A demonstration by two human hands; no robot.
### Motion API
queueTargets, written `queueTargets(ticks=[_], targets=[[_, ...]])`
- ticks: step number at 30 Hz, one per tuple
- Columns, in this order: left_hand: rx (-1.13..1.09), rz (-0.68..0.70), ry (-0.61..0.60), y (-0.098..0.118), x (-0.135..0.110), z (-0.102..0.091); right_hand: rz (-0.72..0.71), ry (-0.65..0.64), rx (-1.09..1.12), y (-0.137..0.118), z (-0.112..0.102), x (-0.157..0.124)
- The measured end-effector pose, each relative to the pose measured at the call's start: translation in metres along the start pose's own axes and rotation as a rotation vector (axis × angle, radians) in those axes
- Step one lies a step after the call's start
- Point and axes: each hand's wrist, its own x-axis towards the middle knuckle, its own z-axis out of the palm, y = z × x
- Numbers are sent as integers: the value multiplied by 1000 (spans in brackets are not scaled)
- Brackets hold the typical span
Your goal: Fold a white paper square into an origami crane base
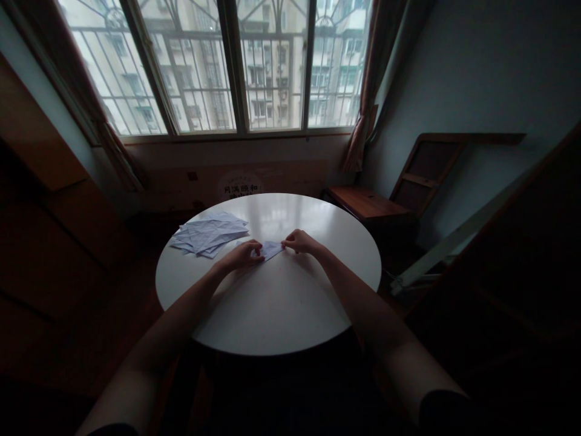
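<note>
A small sheet of pale paper (271,249) lies on the round white table (272,303), partly folded. My left hand (242,255) pinches its left side with fingers closed. My right hand (300,241) pinches its right corner, fingers also closed on the paper. Both forearms stretch forward over the tabletop. A loose pile of several similar paper sheets (209,235) lies fanned out to the left of my left hand.
A wide barred window (227,63) fills the far wall, with curtains at both sides. A low wooden stand (365,203) and a leaning wooden frame (426,169) stand to the right of the table. Dark wooden furniture (49,242) lines the left.
</note>
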Motion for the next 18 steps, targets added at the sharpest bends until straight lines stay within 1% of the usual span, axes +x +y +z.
queueTargets(ticks=[10,18], targets=[[-17,-30,-5,1,1,-1,22,-5,8,-3,-1,-2],[-6,-51,2,-1,0,0,-3,1,10,-1,0,-2]])
